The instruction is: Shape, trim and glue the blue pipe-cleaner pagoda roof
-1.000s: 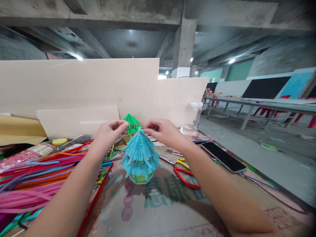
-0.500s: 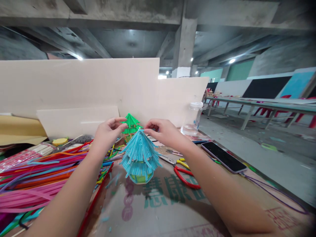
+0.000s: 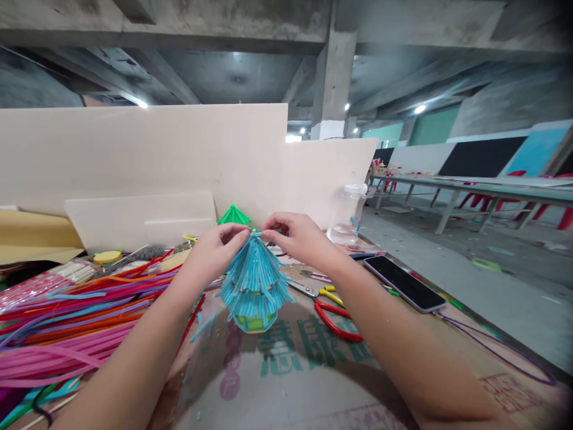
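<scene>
A blue tiered model tower (image 3: 256,280) made of pipe cleaners stands upright on the cardboard in front of me, with light green showing at its base. My left hand (image 3: 219,248) pinches at the left of its peak, thumb against fingers. From the right, my right hand (image 3: 298,236) pinches at the same peak. A short bit of blue pipe cleaner (image 3: 256,234) shows between the two sets of fingertips; its ends are hidden by them. Behind stands a green model tower (image 3: 233,214), mostly covered by my left hand and the blue one.
Loose coloured pipe cleaners (image 3: 67,322) are heaped at left. Red-handled scissors (image 3: 333,322) lie right of the tower, near a phone (image 3: 405,283) with a purple cord. A lidded clear plastic jar (image 3: 347,212) stands by the pale upright board (image 3: 179,149) at the back.
My left hand has moved right and closed its fingers at the blue tower's peak, covering more of the green one. The right hand and the blue tower stay nearly in place.
</scene>
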`<act>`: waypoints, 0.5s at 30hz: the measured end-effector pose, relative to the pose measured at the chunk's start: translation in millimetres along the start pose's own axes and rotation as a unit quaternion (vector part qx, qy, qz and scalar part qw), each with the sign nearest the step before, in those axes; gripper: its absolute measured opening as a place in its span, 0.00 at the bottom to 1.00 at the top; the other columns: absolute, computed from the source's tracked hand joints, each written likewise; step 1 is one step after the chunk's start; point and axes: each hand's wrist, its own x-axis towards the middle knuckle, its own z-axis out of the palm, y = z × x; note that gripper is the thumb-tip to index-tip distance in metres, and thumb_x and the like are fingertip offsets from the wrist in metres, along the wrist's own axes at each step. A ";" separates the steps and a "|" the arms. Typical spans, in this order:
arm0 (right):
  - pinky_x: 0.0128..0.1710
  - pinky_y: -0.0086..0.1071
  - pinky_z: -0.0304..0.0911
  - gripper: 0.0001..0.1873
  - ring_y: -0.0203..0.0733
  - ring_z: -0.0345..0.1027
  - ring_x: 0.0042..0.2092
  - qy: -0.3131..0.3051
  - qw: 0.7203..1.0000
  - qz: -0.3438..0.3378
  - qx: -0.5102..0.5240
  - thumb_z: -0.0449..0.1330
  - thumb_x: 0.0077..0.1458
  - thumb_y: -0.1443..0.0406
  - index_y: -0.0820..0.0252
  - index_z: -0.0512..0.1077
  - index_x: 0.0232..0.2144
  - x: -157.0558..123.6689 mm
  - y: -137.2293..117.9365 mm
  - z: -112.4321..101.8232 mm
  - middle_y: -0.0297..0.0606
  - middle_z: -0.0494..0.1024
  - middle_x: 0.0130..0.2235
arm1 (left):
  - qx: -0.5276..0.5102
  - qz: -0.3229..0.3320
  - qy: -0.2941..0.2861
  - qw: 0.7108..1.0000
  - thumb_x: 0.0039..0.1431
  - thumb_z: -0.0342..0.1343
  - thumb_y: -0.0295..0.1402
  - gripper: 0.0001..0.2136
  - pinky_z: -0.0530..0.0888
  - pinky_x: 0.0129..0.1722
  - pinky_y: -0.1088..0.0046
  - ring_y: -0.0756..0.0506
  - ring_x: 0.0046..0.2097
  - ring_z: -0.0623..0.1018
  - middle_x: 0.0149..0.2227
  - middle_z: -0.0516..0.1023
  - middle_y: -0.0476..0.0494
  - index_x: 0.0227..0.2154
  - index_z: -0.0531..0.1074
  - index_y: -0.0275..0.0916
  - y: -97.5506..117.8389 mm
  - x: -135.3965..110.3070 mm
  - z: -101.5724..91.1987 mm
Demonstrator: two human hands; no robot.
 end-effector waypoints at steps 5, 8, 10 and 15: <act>0.29 0.26 0.57 0.06 0.33 0.67 0.29 -0.003 1.000 0.009 0.010 0.57 0.56 0.64 0.60 0.72 0.31 0.3 4.3 3.2 0.33 0.76 0.29 | -0.089 -0.026 -0.026 0.995 0.56 0.54 0.48 0.19 0.70 0.39 0.71 0.41 0.41 0.77 0.36 0.81 0.44 0.38 0.78 0.38 -12.2 5.3 3.6; 0.30 0.27 0.59 0.07 0.35 0.69 0.32 -0.026 0.999 0.022 0.043 0.56 0.57 0.62 0.59 0.71 0.32 1.3 8.9 6.0 0.34 0.78 0.30 | -0.102 -0.032 -0.019 0.994 0.55 0.55 0.49 0.20 0.70 0.36 0.71 0.42 0.37 0.77 0.35 0.81 0.44 0.37 0.78 0.37 -18.3 6.3 6.5; 0.30 0.27 0.61 0.07 0.35 0.70 0.31 -0.041 0.997 0.033 0.060 0.56 0.57 0.61 0.59 0.71 0.32 2.4 11.3 6.8 0.35 0.78 0.31 | -0.099 -0.031 -0.019 0.994 0.54 0.55 0.49 0.20 0.70 0.34 0.72 0.43 0.35 0.77 0.35 0.80 0.44 0.37 0.78 0.37 -19.9 6.2 6.9; 0.29 0.26 0.63 0.08 0.35 0.73 0.32 -0.067 0.990 0.059 0.105 0.56 0.56 0.61 0.60 0.70 0.33 4.6 13.8 5.2 0.37 0.80 0.32 | -0.108 -0.040 -0.028 0.993 0.53 0.57 0.49 0.19 0.71 0.34 0.72 0.43 0.35 0.77 0.35 0.81 0.43 0.35 0.78 0.37 -18.6 5.7 5.7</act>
